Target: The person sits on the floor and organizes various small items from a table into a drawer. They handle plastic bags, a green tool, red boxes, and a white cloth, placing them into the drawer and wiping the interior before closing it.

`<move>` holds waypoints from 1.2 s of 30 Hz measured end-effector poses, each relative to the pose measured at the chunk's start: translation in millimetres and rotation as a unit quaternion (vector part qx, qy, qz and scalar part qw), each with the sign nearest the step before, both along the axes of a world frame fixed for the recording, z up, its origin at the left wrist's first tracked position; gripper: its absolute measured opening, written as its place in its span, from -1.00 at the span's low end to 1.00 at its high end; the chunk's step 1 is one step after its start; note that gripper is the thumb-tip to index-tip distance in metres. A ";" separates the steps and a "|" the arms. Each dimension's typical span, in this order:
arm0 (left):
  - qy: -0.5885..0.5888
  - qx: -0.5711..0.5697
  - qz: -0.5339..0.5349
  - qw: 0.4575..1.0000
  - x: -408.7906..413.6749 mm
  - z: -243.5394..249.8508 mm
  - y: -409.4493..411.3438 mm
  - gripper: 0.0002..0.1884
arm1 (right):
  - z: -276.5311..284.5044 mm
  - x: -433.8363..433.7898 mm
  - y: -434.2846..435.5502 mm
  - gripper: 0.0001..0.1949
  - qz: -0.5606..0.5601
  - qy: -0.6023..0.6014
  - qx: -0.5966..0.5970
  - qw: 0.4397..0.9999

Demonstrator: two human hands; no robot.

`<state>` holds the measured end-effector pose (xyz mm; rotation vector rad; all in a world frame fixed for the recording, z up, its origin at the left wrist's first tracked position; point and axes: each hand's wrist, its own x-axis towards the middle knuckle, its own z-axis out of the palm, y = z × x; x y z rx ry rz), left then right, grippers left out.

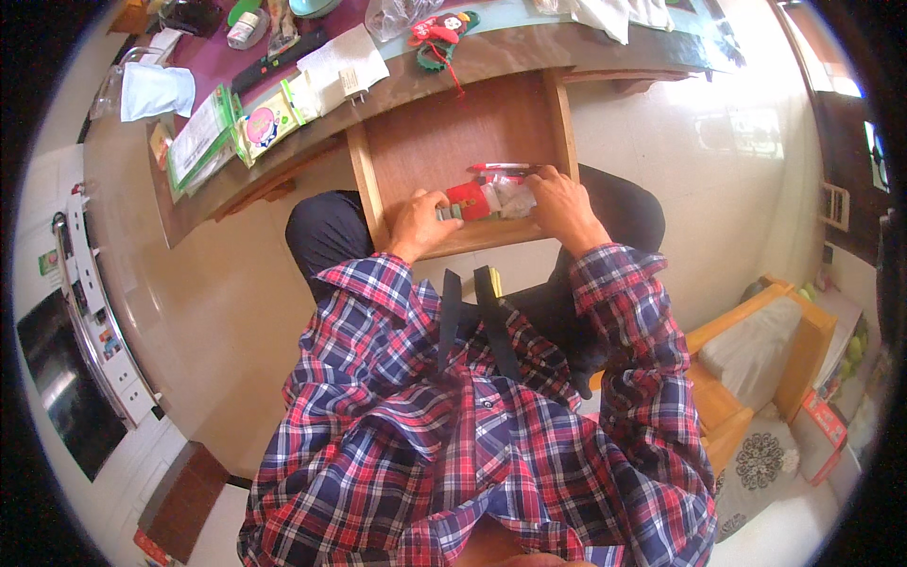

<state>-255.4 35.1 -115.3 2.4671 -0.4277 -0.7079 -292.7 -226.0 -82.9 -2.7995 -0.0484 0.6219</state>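
A wooden drawer [460,131] is pulled out from the table in front of me. Small items lie together near its front wall: a red packet [470,202], a clear plastic bag [514,197] with pale contents, and a red-tipped pen [496,167] behind them. My left hand [423,221] is at the left end of this group, its thumb and fingers around a small greyish item [451,212] beside the red packet. At the right end, the fingers of my right hand [563,205] touch the clear bag. Whether either hand grips anything is hard to see.
On the table [496,67] above the drawer are a yellow snack packet [266,130], green-edged packages [202,142], a white charger [350,83], a black remote control [276,62] and a red-green ornament [439,35]. A wooden chair [723,418] stands at right.
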 end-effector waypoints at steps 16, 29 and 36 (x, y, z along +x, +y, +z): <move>-0.030 -0.051 0.000 0.998 -2.6 -10.2 8.4 -0.53 | -10.7 20.4 -15.9 -0.86 0.165 -0.086 -0.056 0.981; 0.006 -0.027 -0.006 1.000 2.8 -7.7 5.2 -0.55 | -0.5 32.8 -18.9 -0.78 0.072 0.003 0.033 0.997; 0.009 -0.017 -0.004 1.000 3.0 -10.6 10.1 -0.52 | 3.5 23.1 -18.1 -0.77 -0.014 -0.011 0.169 0.985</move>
